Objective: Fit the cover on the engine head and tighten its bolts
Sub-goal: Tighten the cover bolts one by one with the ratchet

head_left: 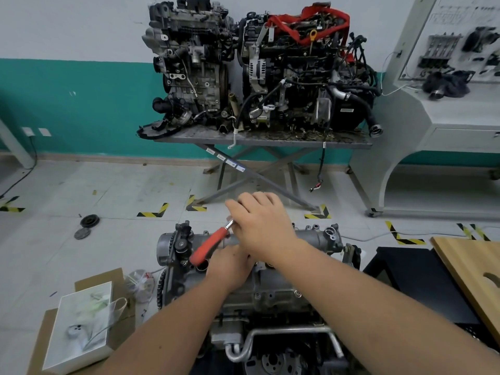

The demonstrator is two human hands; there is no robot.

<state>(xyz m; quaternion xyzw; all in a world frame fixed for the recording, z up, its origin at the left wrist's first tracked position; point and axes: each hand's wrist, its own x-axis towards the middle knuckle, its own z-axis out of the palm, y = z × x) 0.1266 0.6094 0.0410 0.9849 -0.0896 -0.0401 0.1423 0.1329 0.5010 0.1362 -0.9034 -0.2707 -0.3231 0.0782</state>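
Head view looks down over both of my forearms onto the engine head (273,290), which sits low in the middle of the frame with its long axis running left to right. I see the grey cover (311,235) lying along the far edge of the head, also stretched left to right, its far right end finishing in a round fitting.

My right hand (263,226) reaches across from the right and sits above the cover's middle, back of the hand up, fingers curled over the metal end of a ratchet wrench (209,246). The wrench's red handle slants from that hand down and to the left, its free end pointing toward the near left corner of the head, beside the timing gear. I cannot see what the wrench's working end sits on; the hand hides it.

My left hand (228,265) lies just under and nearer than the right one, touching the red handle from below, resting on top of the head. Its fingers are tucked under the right wrist, so I cannot tell how far they are closed or whether they grip anything.

A white box (81,326) stands on cardboard at the near left. Two complete engines (257,66) sit on a steel table (259,138) against the far wall, well apart from my work.
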